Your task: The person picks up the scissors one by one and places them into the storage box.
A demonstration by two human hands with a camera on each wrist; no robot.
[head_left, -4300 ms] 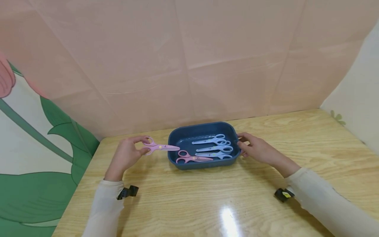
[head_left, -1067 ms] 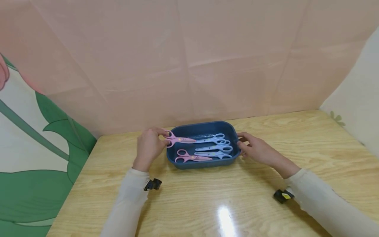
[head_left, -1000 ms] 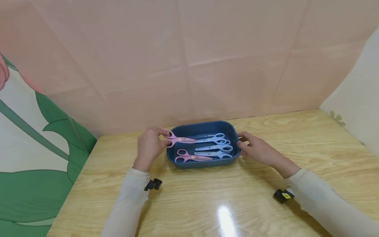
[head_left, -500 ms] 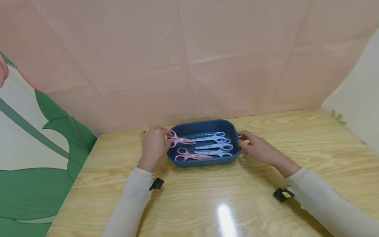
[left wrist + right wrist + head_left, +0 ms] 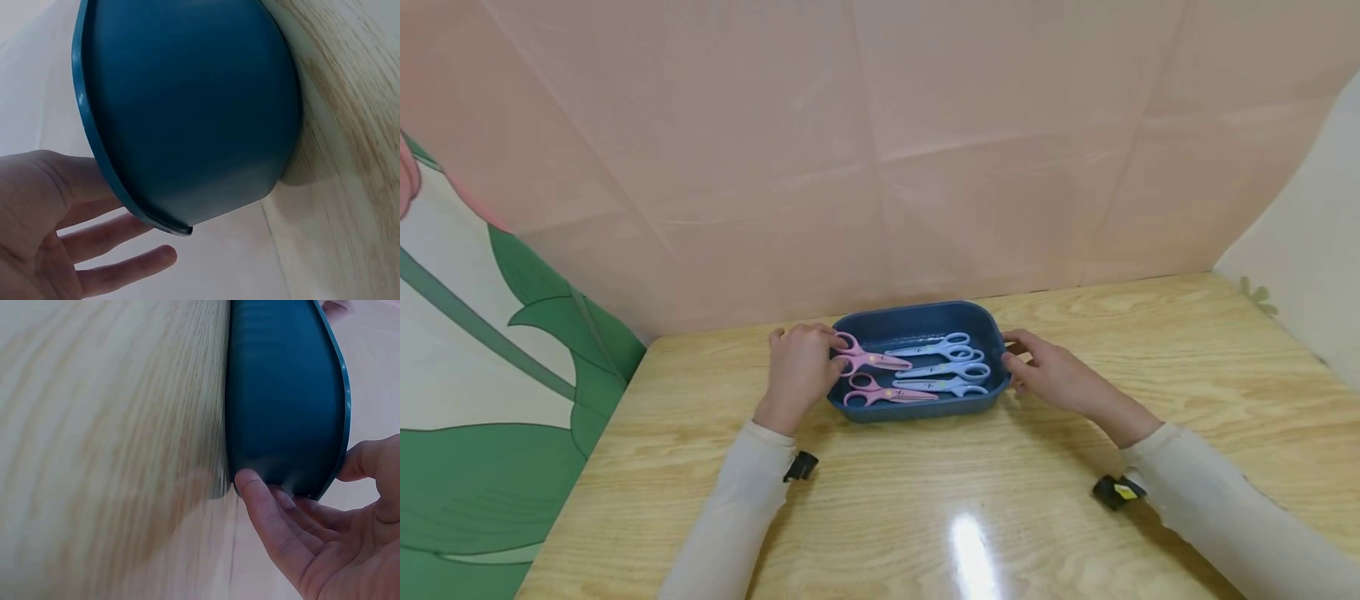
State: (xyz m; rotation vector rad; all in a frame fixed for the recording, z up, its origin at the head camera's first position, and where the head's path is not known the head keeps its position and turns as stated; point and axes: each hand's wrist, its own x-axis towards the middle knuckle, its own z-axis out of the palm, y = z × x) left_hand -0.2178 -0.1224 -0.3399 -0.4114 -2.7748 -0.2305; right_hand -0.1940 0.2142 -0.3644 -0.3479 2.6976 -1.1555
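Observation:
A dark blue tray (image 5: 917, 410) stands on the table near the wall. My left hand (image 5: 801, 371) reaches over its left end and pinches the handle loops of a pair of pink scissors (image 5: 872, 360), whose blades point right inside the tray. Another pair of pink scissors (image 5: 891, 395) lies just in front of it. On the tray's right side are several pairs of light blue scissors (image 5: 943, 369), handles to the right. My right hand (image 5: 1048, 371) grips the tray's right end, thumb at the rim and fingers against the outer wall. The left wrist view hides the held scissors behind the tray.
The wooden table (image 5: 880, 508) runs up to a wall hung with a pinkish sheet (image 5: 880, 167). To the left is a panel (image 5: 482, 492) with painted leaves, and a pale wall (image 5: 1315, 250) rises at the right.
My left hand has carried the pink scissors rightward from outside the tray's left end to over and down into it. The right hand has stayed at the tray's right end.

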